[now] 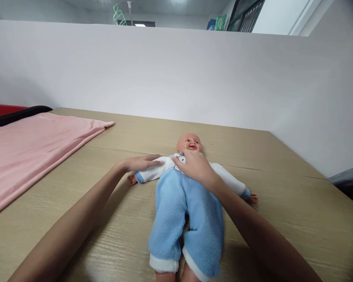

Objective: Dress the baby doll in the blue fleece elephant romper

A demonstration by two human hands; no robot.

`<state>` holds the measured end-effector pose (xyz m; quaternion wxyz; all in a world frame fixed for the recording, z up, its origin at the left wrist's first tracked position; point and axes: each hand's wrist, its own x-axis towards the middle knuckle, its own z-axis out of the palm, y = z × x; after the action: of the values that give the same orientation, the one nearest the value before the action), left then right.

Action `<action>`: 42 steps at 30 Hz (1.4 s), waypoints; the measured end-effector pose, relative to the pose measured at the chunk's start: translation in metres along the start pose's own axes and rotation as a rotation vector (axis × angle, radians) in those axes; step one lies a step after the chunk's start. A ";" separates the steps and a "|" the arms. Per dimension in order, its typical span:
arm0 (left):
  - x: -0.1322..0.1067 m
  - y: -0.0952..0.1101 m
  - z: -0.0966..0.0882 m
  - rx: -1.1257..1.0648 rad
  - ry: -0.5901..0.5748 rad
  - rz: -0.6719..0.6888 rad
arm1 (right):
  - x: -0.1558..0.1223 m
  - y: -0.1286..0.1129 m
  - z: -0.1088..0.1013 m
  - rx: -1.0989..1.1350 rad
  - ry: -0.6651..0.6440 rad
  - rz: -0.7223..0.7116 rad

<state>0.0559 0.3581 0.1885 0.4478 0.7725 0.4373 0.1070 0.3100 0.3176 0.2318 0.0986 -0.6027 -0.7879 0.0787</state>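
Note:
A baby doll [190,141] lies on its back on the wooden table, head away from me and arms spread. It wears a fleece outfit [176,207] with light blue legs, white sleeves and white leg cuffs. My left hand [142,162] rests on the white sleeve at the left, fingers stretched out flat. At the chest, just under the chin, my right hand [195,166] has its thumb and fingers closed on the outfit's collar. A small white face patch [181,159] shows between that thumb and forefinger. The other fingertips of my right hand are partly hidden.
On the left a pink cloth [44,145] is spread over the table [114,235]. Behind it are a black rounded edge [23,113] and something red [2,109]. A white partition wall [152,74] borders the table's far side. A dark object [349,184] is beyond the right edge.

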 end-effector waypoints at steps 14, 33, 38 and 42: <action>0.017 -0.009 0.018 -0.203 0.192 0.018 | -0.092 0.110 0.005 0.441 -0.017 -0.162; 0.063 0.136 0.115 0.462 0.266 0.618 | -0.127 0.177 0.035 0.493 0.689 -0.114; 0.075 0.121 0.130 0.637 0.225 0.529 | -0.130 0.216 0.006 0.305 0.254 -0.237; 0.070 0.119 0.132 0.660 0.257 0.537 | -0.135 0.237 -0.009 0.307 0.008 -0.153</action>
<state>0.2399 0.3076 0.1900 0.0756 0.9406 0.2842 0.1695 0.5676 0.2495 0.1752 0.1985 -0.5191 -0.8098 0.1880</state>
